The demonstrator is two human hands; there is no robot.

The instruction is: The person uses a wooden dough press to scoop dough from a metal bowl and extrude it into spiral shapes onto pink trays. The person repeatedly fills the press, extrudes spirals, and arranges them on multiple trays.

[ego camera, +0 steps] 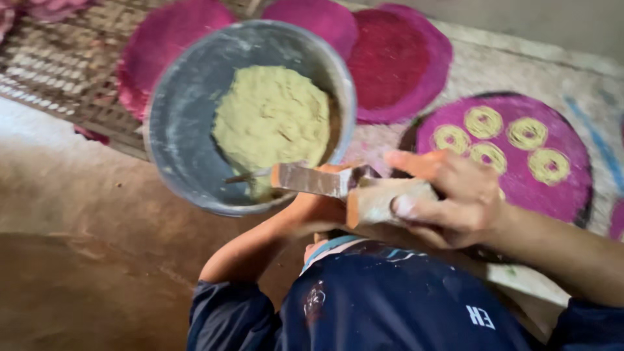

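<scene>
— What's my right hand (455,205) gripping?

— I've clenched it on a pale rectangular wooden block (383,201), long axis pointing left toward the round grey metal bowl (188,110) of yellow-green powder (273,117).

— And my left hand (318,208)?

— It's nearer, under the bowl's near rim, closed on a flat metal-bladed scraper (312,181); the tip touches the powder.

place: home craft yard, work done on the ground | beyond right hand (455,195): painted floor (494,71) with magenta discs (396,58), yellow rings (484,122) | beyond left hand (312,208): woven mat (58,58) | below left hand: bare earthen floor (84,247)
</scene>
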